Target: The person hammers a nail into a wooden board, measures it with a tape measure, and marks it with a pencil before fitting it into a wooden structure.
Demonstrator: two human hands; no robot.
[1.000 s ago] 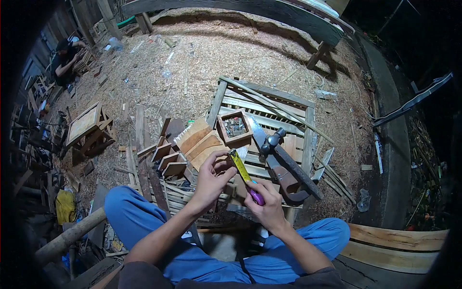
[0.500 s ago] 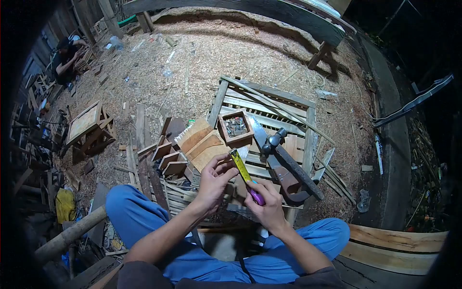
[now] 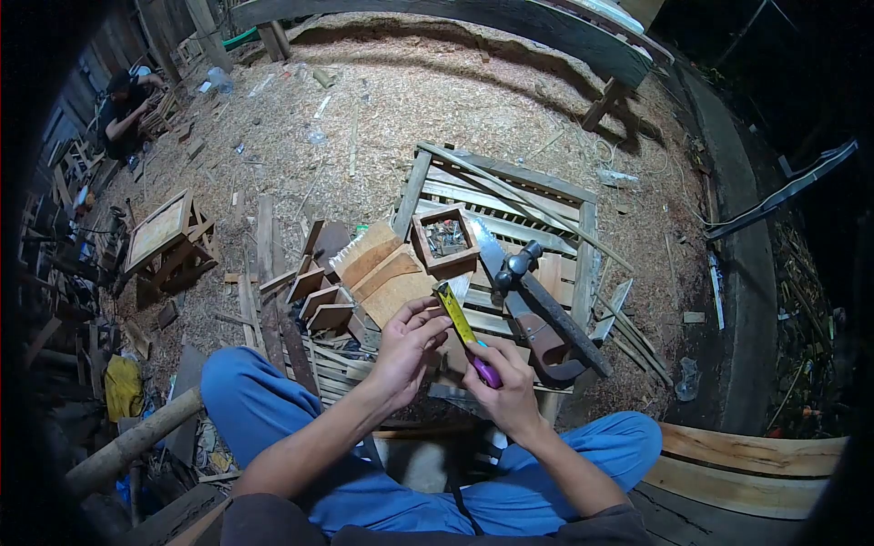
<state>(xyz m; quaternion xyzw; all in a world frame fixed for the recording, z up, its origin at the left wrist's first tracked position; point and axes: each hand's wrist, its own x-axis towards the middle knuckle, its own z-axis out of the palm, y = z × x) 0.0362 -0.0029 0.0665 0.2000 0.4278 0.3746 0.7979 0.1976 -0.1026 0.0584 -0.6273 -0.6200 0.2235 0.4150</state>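
Note:
My right hand [image 3: 503, 382] is wrapped round a tape measure [image 3: 489, 375] with a purple and teal case. A short length of its yellow blade [image 3: 457, 316] sticks out, pointing away and slightly left. Beside the blade, my left hand [image 3: 410, 348] has its fingers curled in and the thumb near them; whether something small is between them I cannot make out. Beyond the hands stands a small wooden box [image 3: 445, 240] of nails or similar metal bits. To its right, a hammer [image 3: 557, 314] lies over a handsaw [image 3: 537, 338] on a slatted wooden frame [image 3: 590, 227].
Brown wooden pieces [image 3: 330, 309] and a light board [image 3: 381, 271] lie left of the box. Thin sticks [image 3: 628, 346] lie on the right. A small wooden stool [image 3: 162, 238] stands at left. Another person [image 3: 127, 114] crouches at far left. A heavy beam [image 3: 455, 14] crosses the back.
Almost nothing differs. My left hand has shifted very slightly beside the tape blade, and the right hand keeps its hold on the tape measure.

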